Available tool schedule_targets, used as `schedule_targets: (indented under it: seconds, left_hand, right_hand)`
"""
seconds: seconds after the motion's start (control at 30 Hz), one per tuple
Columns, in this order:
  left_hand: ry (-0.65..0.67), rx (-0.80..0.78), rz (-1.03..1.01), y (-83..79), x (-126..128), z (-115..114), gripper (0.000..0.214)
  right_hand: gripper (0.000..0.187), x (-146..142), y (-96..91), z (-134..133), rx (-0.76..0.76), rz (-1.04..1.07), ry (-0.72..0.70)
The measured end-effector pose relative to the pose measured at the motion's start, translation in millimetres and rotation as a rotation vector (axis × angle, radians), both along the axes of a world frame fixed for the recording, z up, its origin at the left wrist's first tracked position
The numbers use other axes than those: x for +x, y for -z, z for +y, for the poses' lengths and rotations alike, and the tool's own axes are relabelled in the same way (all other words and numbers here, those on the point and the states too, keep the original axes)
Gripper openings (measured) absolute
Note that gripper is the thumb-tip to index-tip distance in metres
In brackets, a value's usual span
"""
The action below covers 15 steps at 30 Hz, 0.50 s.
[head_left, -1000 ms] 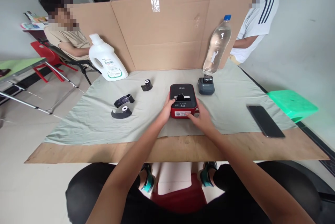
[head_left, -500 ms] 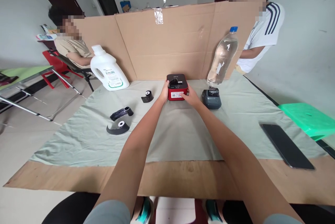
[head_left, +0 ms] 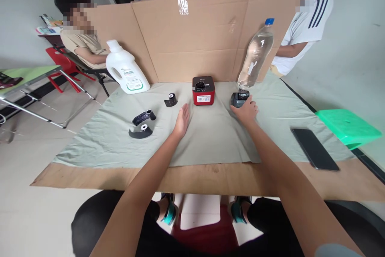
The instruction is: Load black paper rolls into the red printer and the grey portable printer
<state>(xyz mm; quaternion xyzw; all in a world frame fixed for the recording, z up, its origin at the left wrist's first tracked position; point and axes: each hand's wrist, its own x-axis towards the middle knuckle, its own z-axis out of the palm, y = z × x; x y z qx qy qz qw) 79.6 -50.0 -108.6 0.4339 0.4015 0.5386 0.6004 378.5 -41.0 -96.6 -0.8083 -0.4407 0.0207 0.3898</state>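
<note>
My right hand reaches around the front of a small dark grey portable printer, thumb on its left and fingers at its right. A dark strip sticks up from the printer's top; my hand hides part of the casing. My left hand hovers over the cloth with fingers stretched out, holding nothing. Just beyond it stands a red and black box-shaped device with a white label on its front and a dark piece on top. Left of that hand lie a small black roll, a shiny black roll and another black roll.
A white jug and a tilted clear bottle stand before a cardboard screen. At the right lies a dark phone-like slab, with a green stool beyond the table. Two people sit or stand behind the screen's ends.
Both hands have come off the red and black device. My left hand has drawn back toward me and opened; my right hand has moved right onto the dark grey printer. The view has tilted down.
</note>
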Motion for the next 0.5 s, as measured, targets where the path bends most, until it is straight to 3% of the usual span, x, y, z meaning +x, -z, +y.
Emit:
schedule_targets:
  seconds: [0.07,0.17,0.3,0.4,0.5]
  left_hand:
    - [0.038,-0.006,0.047,1.2,-9,-30,0.06]
    - [0.123,-0.001,0.173,6.6,-28,-79,0.057]
    - [0.272,0.087,0.394,10.2,-51,-134,0.058]
    - [0.343,0.181,0.551,4.0,-45,-154,0.068]
    - [0.48,0.326,0.731,-5.1,-20,-156,0.073]
  right_hand:
    - [0.114,-9,-4.7,-8,-0.109,-0.029,-0.013]
    - [0.113,-31,-16.7,-34,-0.15,-0.072,-0.052]
    - [0.116,-64,-21.9,-103,-0.127,-0.037,-0.222]
    - [0.117,-84,-17.6,-159,-0.119,-0.014,-0.34]
    - [0.116,-96,-13.8,-191,-0.094,-0.028,-0.382]
